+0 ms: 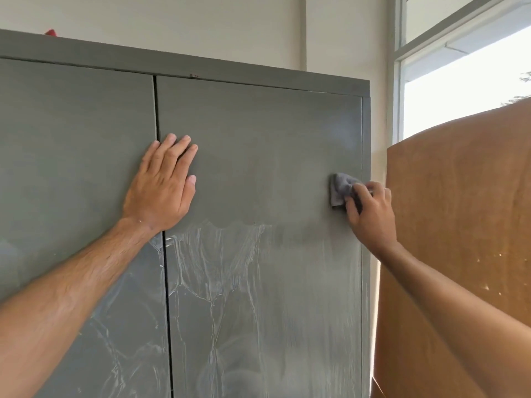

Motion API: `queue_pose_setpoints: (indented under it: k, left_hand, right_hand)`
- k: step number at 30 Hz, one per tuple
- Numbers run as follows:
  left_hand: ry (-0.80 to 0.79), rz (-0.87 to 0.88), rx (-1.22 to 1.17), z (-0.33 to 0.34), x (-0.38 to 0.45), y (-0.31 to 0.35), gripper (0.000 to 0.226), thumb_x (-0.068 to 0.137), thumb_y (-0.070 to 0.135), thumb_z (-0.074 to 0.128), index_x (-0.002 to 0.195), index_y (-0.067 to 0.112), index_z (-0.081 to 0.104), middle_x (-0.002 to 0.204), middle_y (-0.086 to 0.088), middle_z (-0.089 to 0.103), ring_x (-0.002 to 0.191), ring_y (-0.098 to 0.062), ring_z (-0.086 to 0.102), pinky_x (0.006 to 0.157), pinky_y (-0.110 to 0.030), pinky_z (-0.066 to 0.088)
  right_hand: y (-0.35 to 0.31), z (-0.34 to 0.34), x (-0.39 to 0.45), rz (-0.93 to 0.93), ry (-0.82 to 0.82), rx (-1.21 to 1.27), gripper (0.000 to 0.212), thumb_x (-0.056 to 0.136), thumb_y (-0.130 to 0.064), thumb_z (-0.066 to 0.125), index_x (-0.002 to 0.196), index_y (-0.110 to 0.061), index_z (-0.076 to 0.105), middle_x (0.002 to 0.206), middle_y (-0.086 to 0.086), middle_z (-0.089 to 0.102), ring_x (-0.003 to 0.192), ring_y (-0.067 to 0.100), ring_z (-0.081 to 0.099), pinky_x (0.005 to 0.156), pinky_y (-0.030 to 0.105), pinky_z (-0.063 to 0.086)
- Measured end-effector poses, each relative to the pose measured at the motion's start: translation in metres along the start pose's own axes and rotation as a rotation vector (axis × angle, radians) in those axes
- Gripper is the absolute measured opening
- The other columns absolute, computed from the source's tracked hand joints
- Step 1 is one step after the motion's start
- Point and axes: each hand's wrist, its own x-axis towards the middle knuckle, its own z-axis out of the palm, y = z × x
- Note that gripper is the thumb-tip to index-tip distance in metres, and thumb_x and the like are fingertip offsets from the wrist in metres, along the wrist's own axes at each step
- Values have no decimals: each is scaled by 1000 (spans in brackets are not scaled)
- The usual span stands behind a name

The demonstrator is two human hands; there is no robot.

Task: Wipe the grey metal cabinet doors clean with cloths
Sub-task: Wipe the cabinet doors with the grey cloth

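Head camera looks at the upper part of a grey metal cabinet with two closed doors. Left hand lies flat against the cabinet, palm on the metal and fingers straight and slightly spread; it straddles the dark seam between the doors, with the fingertips on the right door and the heel of the palm reaching over onto the left door. It holds nothing.

Right hand is at the far right edge of the right door, at about the same height. Its grip is curled around a small grey cloth, bunched and pressed against the metal, and part of the cloth sticks out to the left of the fingers.

Below both hands, whitish wet streaks run down the right door and spread across the lower part of the left door; the metal above them looks dull and even.

Right of the cabinet stands a large brown board, with a window behind it. A small red object shows on top of the cabinet at the left.
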Motion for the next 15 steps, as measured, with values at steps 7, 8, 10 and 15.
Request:
queue_pose_setpoints:
  k: [7,8,10,15]
  left_hand:
    - [-20,-3,-6,0,0,-2,58,104,27,38,157,2,36,161,-18,37,154,-39,27,128,-53,16]
    - [-26,-2,-7,0,0,-2,58,104,27,38,157,2,36,162,-18,37,154,-39,27,128,-54,16]
    - [-37,-1,-7,0,0,-2,59,104,27,38,157,2,35,162,-18,36,154,-39,27,129,-53,16]
    - [-54,-11,-5,-1,0,-1,59,104,29,37,157,2,34,162,-18,35,154,-39,26,129,-53,15]
  right_hand:
    - [-23,14,-37,-116,-26,-16,26,100,-23,67,122,-12,68,128,13,52,118,34,44,98,44,45]
    - [-17,11,-47,-134,-55,-28,29,98,-23,69,125,-11,68,130,14,52,119,35,45,99,44,46]
    - [-10,5,-53,-130,-122,-27,40,94,-24,73,132,-12,67,135,14,49,125,35,43,101,40,44]
    - [-10,-2,-52,-164,-257,-95,58,92,-19,77,145,-12,57,140,18,48,125,40,47,93,47,53]
